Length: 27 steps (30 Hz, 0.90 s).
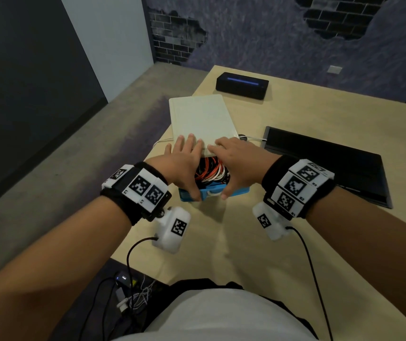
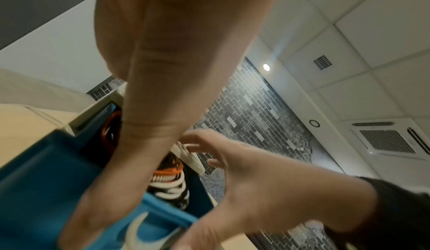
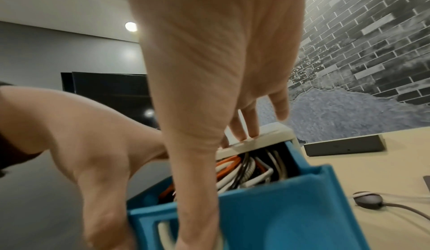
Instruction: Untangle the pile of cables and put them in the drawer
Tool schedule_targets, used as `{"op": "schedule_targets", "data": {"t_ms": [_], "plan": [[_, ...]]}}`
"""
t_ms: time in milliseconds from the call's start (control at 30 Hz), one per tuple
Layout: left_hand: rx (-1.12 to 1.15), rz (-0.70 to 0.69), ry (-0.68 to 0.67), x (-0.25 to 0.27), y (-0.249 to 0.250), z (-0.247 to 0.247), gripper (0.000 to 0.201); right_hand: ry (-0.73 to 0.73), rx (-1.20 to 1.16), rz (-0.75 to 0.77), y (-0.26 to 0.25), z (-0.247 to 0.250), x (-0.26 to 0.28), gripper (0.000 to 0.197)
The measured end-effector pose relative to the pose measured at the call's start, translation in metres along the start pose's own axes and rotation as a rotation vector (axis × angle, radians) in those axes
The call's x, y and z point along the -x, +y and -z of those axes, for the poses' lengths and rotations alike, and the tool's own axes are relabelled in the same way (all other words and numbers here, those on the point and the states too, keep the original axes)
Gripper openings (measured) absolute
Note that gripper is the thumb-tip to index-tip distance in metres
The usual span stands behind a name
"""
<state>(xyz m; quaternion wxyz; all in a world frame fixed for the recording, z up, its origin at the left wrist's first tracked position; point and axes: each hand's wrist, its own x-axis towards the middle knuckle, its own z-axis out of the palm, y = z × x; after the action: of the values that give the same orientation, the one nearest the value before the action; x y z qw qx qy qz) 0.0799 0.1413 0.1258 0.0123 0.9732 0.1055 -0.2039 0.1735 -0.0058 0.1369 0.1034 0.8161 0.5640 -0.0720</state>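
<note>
A white drawer case (image 1: 202, 119) lies on the tan table (image 1: 320, 114), with its blue drawer (image 1: 238, 191) pulled partway out toward me. Orange, white and black cables (image 1: 211, 172) fill the drawer. My left hand (image 1: 184, 166) and right hand (image 1: 236, 163) span the opening side by side. Their straight fingers rest on the case's top edge and their thumbs press the drawer's front. In the right wrist view the fingers (image 3: 246, 125) lie flat on the case (image 3: 267, 134) above the cables (image 3: 244, 169). The left wrist view shows the drawer (image 2: 46, 171) under my left thumb (image 2: 121, 180).
A black box with a blue light strip (image 1: 242, 86) sits at the table's far side. A flat black panel (image 1: 332, 166) lies to the right. A small grey puck on a white lead (image 3: 367, 200) rests beside the case. The table's left edge drops to the floor, where loose cables (image 1: 128, 291) lie.
</note>
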Motion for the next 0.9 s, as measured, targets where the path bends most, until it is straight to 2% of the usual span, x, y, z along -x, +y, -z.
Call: {"op": "schedule_targets", "data": {"t_ms": [167,300,400,500,700,800,900], "plan": [[-0.001,-0.053,0.234,0.001,-0.002,0.000,0.095,0.116,-0.028,-0.010,-0.002,0.003,-0.006,0.091],[-0.030,-0.045,0.362,0.000,-0.003,0.001,0.076,0.229,-0.063,-0.037,-0.002,0.000,-0.014,0.073],[-0.044,0.007,0.463,-0.004,-0.002,-0.002,0.060,0.330,-0.074,-0.090,-0.005,-0.005,-0.021,0.050],[-0.054,0.047,0.510,-0.007,-0.002,-0.007,0.053,0.384,-0.102,-0.130,-0.007,-0.006,-0.026,0.036],[-0.050,0.062,0.542,-0.010,0.000,-0.011,0.051,0.390,-0.116,-0.145,-0.007,-0.007,-0.028,0.034],[-0.052,0.059,0.518,-0.009,0.000,-0.008,0.053,0.349,-0.117,-0.150,-0.008,-0.003,-0.028,0.033],[-0.010,0.029,0.439,-0.005,-0.004,-0.003,0.051,0.267,-0.142,-0.155,-0.006,0.002,-0.022,0.032]]}}
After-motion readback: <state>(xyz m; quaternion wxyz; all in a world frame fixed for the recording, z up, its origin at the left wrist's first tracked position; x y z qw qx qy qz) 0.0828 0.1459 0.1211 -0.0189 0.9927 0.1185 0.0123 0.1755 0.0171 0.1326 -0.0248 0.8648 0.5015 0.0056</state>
